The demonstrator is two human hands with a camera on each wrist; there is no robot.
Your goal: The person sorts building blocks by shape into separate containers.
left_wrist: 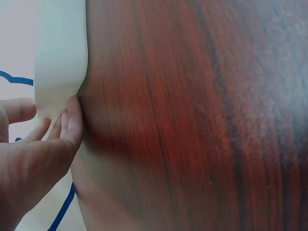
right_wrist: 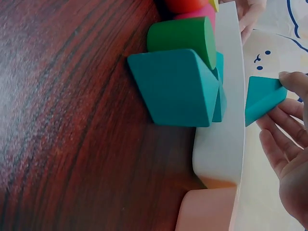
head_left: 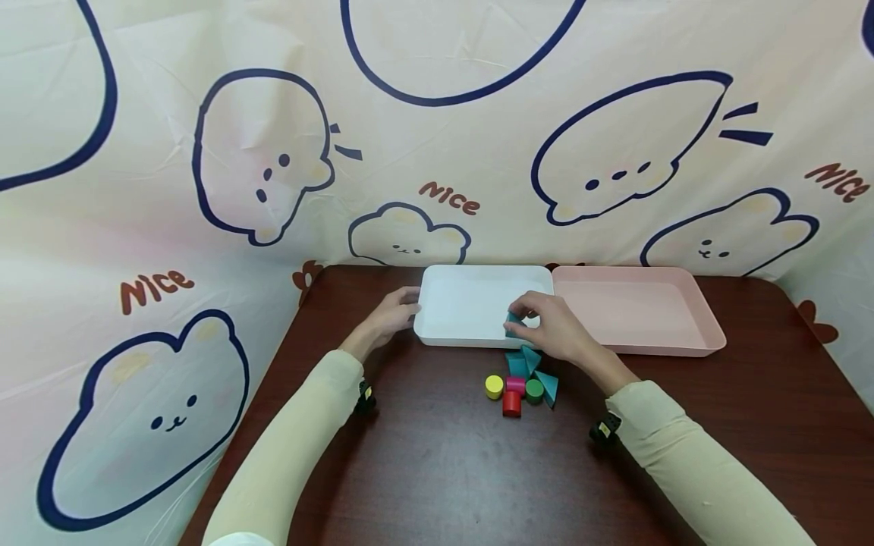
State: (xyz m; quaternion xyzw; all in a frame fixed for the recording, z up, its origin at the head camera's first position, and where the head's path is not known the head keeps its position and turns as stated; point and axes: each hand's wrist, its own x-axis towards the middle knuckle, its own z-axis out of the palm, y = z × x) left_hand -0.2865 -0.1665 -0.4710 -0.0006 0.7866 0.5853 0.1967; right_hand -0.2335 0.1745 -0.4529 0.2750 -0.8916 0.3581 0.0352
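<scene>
My right hand point(head_left: 556, 326) pinches a teal triangular block point(right_wrist: 262, 96) between thumb and fingers. It holds the block at the front right part of the white tray point(head_left: 471, 303); whether the block touches the tray floor, I cannot tell. At the tray's left end, my left hand point(head_left: 392, 312) rests its fingertips against the outer wall, fingers loosely bent. Just in front of the tray lie several more teal triangular blocks point(head_left: 548, 388), bunched with a green cylinder point(head_left: 534, 391), a magenta block point(head_left: 515, 384), a yellow cylinder point(head_left: 494, 387) and a red cylinder point(head_left: 512, 404).
A pink tray point(head_left: 635, 307) adjoins the white tray on its right, with nothing seen inside. Both stand at the back of the dark wooden table point(head_left: 437, 470). Behind them hangs a patterned cloth point(head_left: 437, 152) with bear drawings.
</scene>
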